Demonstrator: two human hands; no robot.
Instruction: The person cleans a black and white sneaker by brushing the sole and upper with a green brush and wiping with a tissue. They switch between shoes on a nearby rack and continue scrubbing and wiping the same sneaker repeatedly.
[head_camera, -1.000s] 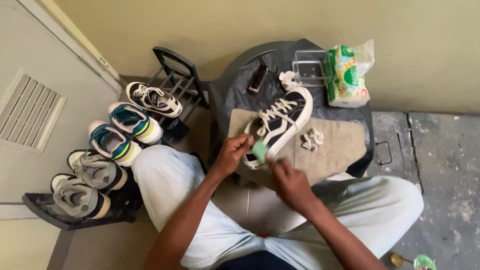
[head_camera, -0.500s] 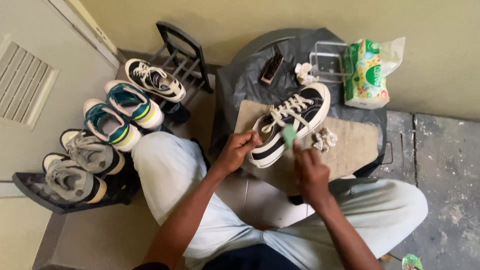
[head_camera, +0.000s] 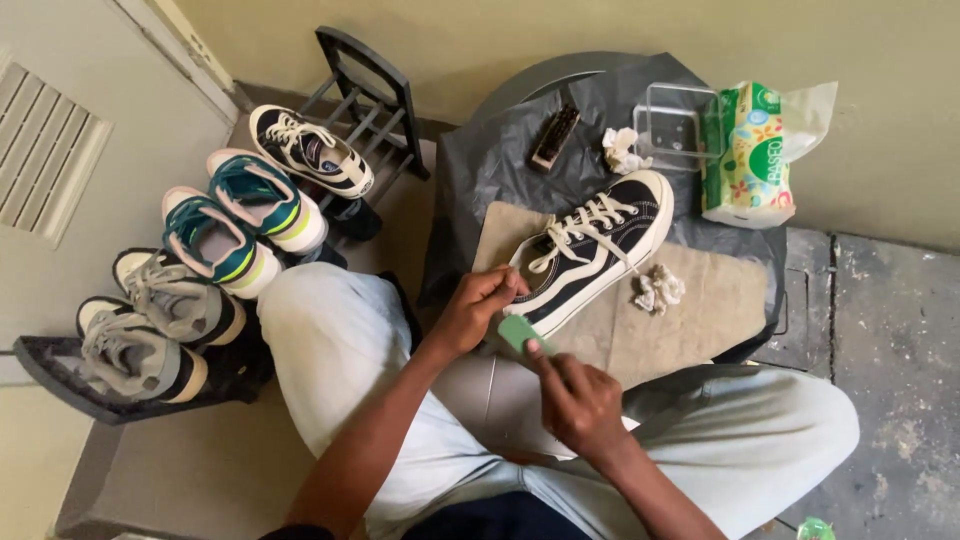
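A black canvas sneaker (head_camera: 600, 245) with white laces and a white sole lies on a tan cloth (head_camera: 700, 300) on a low round surface covered in black plastic (head_camera: 490, 170). My left hand (head_camera: 478, 308) grips the sneaker at its heel. My right hand (head_camera: 580, 400) pinches a small green sponge (head_camera: 518, 332) and presses it to the white sole near the heel.
A black rack (head_camera: 150, 385) at left carries several sneakers, among them a teal pair (head_camera: 240, 215) and a grey pair (head_camera: 150, 320). A brush (head_camera: 555, 137), crumpled tissues (head_camera: 658, 290), a clear box (head_camera: 680, 125) and a tissue pack (head_camera: 750, 160) lie behind the shoe.
My right hand has slid the green sponge down along the sole from beside the laces to the heel end. The left hand keeps its hold. The view has shifted slightly.
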